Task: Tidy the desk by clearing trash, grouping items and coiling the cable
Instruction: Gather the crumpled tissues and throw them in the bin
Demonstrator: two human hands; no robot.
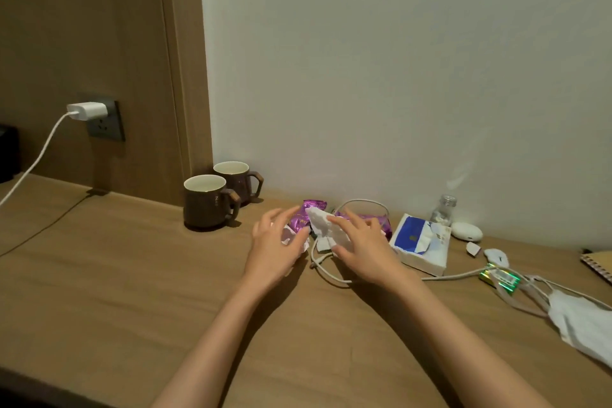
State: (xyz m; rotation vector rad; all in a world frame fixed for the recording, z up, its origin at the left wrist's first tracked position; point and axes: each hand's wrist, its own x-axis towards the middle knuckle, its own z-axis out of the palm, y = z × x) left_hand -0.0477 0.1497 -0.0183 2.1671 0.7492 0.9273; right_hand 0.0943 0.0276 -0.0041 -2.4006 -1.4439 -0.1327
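Touching tissue (319, 223) and wrapper (299, 221), both hands (276, 243) (366, 247)

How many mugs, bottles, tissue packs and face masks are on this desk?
Brown ceramic mugs: 2
Clear glass bottle: 1
Blue-and-white tissue pack: 1
White fabric face mask: 1
Total: 5
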